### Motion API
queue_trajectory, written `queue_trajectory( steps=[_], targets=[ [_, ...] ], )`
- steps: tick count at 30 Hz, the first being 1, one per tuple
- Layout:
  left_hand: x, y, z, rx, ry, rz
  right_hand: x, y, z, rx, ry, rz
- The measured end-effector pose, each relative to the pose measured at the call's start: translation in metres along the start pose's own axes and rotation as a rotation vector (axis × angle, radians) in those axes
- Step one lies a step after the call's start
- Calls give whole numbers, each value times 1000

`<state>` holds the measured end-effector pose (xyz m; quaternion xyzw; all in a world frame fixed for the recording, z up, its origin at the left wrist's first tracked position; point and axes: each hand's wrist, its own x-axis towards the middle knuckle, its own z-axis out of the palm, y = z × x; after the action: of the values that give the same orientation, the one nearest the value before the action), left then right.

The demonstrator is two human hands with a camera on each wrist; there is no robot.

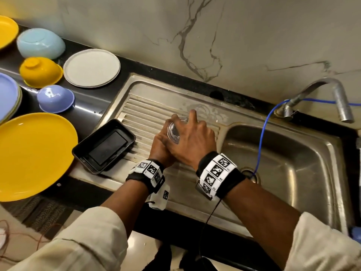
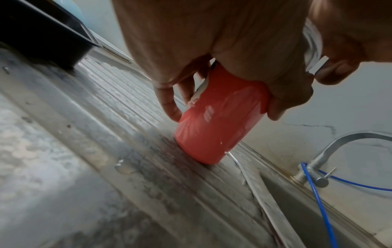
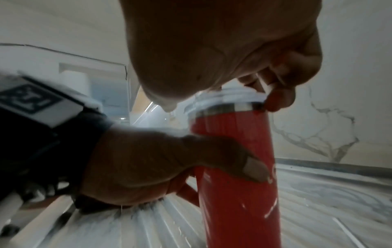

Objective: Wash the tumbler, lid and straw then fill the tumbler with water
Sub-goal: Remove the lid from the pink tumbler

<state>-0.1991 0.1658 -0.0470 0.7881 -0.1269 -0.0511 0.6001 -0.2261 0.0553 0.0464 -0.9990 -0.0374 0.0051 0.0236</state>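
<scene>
From the head view, I have both hands on the ribbed steel drainboard (image 1: 140, 114) of the sink, near its edge with the basin. My left hand (image 1: 159, 145) wraps the body of the tall red metal tumbler, hidden here under my hands, while my right hand (image 1: 192, 140) sits over the clear plastic lid (image 1: 172, 132), fingers curled round its rim. The steel basin (image 1: 289, 165) looks empty apart from a blue cable running to its drain; the curved tap (image 1: 332, 94) shows no water running. A black rectangular tray (image 1: 104, 145) sits at the drainboard's left edge and holds nothing I can make out.

In the left wrist view, the red tumbler (image 2: 218, 124) stands on the wet ribs, my fingers (image 2: 169, 107) curled round its upper half. A thin clear straw (image 2: 235, 161) seems to lie just behind its base.

In the right wrist view, the lid (image 3: 224, 97) is seated on the steel rim, pinched at its edge by my fingertips (image 3: 280, 99). I cannot see what the tumbler contains.

I judge the tumbler stiff, tall and tippy, slick when wet; gripping it mid-body is safest. The lid seems light and best taken at its rim.
</scene>
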Motion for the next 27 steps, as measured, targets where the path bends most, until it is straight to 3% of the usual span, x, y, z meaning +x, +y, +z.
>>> queue_trajectory(
  steps=[7, 10, 17, 21, 24, 27],
  targets=[
    [4, -3, -8, 113, 10, -62, 12, 7, -3, -31, -22, -121],
    [4, -2, -8, 53, 23, -104, 17, 14, -6, -80, -25, -189],
    [-1, -3, -19, -52, -105, -188, 27, 38, -12, 10, -71, -464],
    [-5, 3, -16, -4, -83, -113, 28, 56, -14, 318, 123, -355],
    [-5, 4, -16, 22, -53, -79, 27, 72, -7, 490, 284, -128],
    [-6, 4, -16, 40, -50, -68, 35, 87, 10, 477, 252, 100]
  ],
)
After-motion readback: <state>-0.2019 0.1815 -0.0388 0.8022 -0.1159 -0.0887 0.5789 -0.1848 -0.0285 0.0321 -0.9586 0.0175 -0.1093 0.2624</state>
